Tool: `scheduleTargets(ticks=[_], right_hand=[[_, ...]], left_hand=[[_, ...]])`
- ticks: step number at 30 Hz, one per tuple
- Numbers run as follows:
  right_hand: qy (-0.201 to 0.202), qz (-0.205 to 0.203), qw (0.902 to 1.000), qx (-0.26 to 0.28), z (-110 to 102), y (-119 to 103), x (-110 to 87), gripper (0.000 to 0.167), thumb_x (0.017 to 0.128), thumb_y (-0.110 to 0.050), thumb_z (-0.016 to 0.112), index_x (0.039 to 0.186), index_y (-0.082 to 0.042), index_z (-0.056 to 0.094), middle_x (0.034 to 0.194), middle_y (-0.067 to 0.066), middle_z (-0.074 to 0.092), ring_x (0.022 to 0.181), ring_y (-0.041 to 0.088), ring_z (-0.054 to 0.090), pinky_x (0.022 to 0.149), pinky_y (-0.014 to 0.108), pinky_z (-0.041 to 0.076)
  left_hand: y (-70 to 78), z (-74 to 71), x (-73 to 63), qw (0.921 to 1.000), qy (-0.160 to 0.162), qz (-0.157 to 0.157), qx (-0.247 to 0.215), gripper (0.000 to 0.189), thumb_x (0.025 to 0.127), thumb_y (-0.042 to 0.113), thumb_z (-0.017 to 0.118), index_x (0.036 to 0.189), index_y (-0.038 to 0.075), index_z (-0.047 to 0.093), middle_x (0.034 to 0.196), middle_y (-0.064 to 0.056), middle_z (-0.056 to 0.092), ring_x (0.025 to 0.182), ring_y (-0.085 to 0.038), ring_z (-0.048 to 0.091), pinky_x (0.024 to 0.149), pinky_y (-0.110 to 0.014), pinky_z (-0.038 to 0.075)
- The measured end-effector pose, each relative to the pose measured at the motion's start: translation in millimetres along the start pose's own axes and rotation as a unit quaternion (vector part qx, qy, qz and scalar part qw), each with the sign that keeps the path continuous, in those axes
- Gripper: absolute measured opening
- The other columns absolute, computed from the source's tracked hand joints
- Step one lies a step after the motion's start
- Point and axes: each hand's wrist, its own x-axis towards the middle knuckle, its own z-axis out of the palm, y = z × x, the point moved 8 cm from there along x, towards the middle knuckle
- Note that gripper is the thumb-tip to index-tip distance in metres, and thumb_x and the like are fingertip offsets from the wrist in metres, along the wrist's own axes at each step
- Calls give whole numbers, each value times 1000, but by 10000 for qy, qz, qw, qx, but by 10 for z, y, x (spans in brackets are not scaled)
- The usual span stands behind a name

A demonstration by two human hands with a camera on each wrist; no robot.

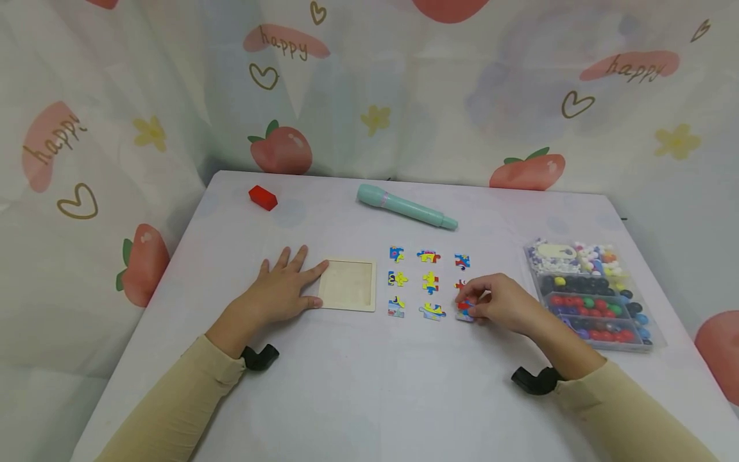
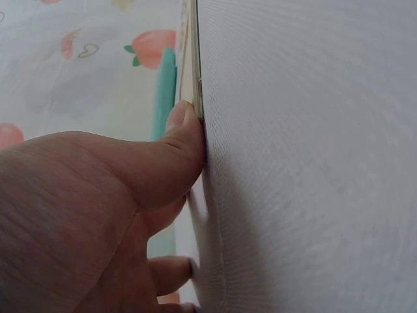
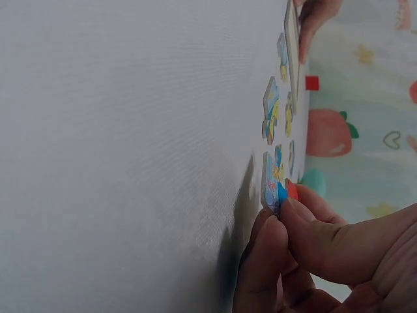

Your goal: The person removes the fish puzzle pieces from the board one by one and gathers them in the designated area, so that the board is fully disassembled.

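Observation:
My left hand lies on the table with its fingers spread, thumb and index fingertip against the left edge of a square wooden puzzle frame. Close up in the left wrist view, the thumb touches the frame's side. My right hand pinches the bottom-right jigsaw piece of a small grid between thumb and fingers. Red, blue and grey show on that piece, which the fingers partly cover. The other pieces, such as a yellow one, lie spaced in rows between the frame and my right hand.
A clear compartment box of colored beads stands right of my right hand. Toward the back lie a mint-green tube-shaped object and a red block. A printed curtain hangs behind the table.

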Motion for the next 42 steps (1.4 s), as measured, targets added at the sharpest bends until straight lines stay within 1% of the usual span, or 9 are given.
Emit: scheduleTargets(ticks=[6, 10, 17, 21, 27, 34, 38, 42], right_hand=[[6, 178, 9998, 1, -5, 55, -42, 24, 92, 4, 76, 114, -5, 81, 99, 9, 61, 78, 19, 68, 66, 30, 60], [7, 241, 9997, 8, 8, 64, -50, 24, 92, 4, 77, 113, -5, 81, 96, 8, 63, 74, 19, 67, 64, 30, 59], [235, 172, 9984, -476, -29, 24, -72, 23, 89, 2, 80, 109, -10, 84, 104, 7, 74, 82, 20, 59, 62, 28, 50], [372, 129, 9967, -714, -34, 7, -65, 24, 87, 1, 82, 107, -12, 85, 98, 6, 73, 84, 21, 59, 65, 28, 49], [592, 132, 9939, -925, -24, 25, -24, 27, 86, 3, 79, 109, -12, 80, 91, 3, 65, 86, 21, 58, 67, 27, 48], [782, 167, 9923, -950, -31, 44, -18, 27, 85, 3, 78, 107, -13, 77, 93, 3, 66, 86, 21, 59, 68, 29, 50], [768, 183, 9928, -902, -46, 51, -33, 26, 87, 0, 80, 108, -13, 77, 95, 3, 67, 88, 22, 59, 69, 31, 50], [699, 198, 9950, -689, -81, 68, -52, 23, 90, -3, 81, 111, -12, 77, 97, 5, 67, 86, 22, 59, 65, 30, 52]], left_hand=[[9, -4, -5, 10000, -2, -19, -1, 83, 98, 49, 75, 169, 34, 35, 180, -21, 16, 166, -55, 9, 125, -83, 13], [10, -10, -11, 10000, -7, -24, -19, 83, 98, 49, 75, 169, 34, 35, 180, -21, 16, 166, -55, 9, 125, -83, 13], [10, -8, 4, 10000, -28, 10, -39, 83, 98, 49, 74, 169, 34, 34, 180, -21, 16, 166, -55, 9, 125, -83, 12], [12, -8, 12, 10000, -21, 11, -24, 83, 98, 49, 74, 169, 34, 35, 180, -21, 16, 166, -54, 9, 125, -83, 12], [13, -14, -6, 10000, -50, -29, -23, 83, 98, 49, 75, 169, 33, 35, 180, -21, 16, 166, -54, 8, 125, -83, 12], [-4, -8, -4, 10000, -49, -15, -12, 83, 98, 50, 74, 169, 34, 34, 181, -21, 15, 166, -54, 8, 125, -83, 13], [-10, 4, 4, 10000, -86, -18, -16, 83, 99, 49, 74, 169, 34, 34, 181, -21, 15, 166, -54, 8, 125, -83, 13], [-12, 15, 16, 10000, -81, -22, -4, 83, 99, 49, 74, 169, 35, 33, 181, -20, 15, 166, -54, 8, 125, -83, 13]])
